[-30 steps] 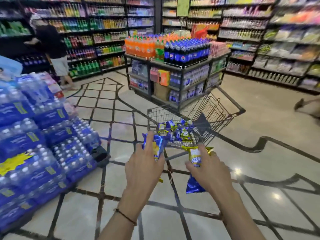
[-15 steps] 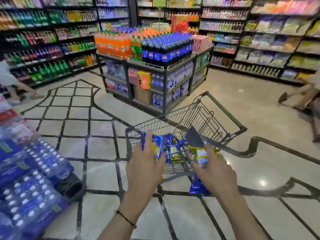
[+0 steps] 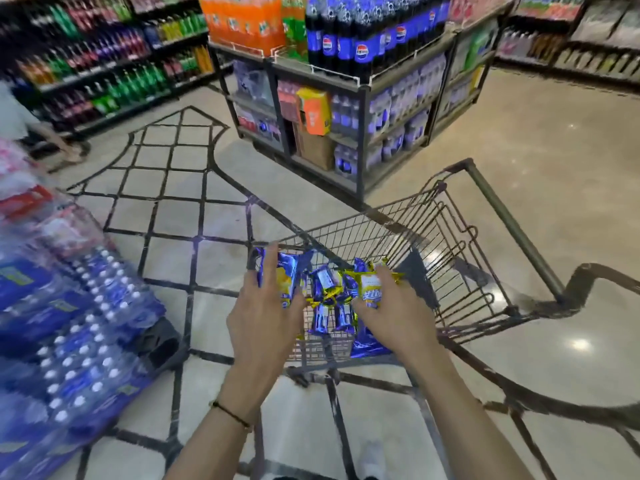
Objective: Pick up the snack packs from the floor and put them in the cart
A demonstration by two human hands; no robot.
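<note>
A wire shopping cart (image 3: 460,237) stands just in front of me with its handle to the right. My left hand (image 3: 263,317) grips a blue and yellow snack pack (image 3: 287,275) over the cart's near left corner. My right hand (image 3: 391,313) holds another blue and yellow snack pack (image 3: 369,284) over the basket, with a blue pack (image 3: 367,344) hanging below the palm. Several more snack packs (image 3: 329,296) lie in the basket between my hands.
Shrink-wrapped water bottle packs (image 3: 79,341) are stacked on the floor at my left. A dark display rack (image 3: 360,98) loaded with soda bottles stands beyond the cart. Shelves line the back walls. A person's legs (image 3: 52,140) show at far left. My shoe (image 3: 370,459) is below.
I have stepped closer to the cart. Both hands moved forward with their packs, from short of the basket to over its near end.
</note>
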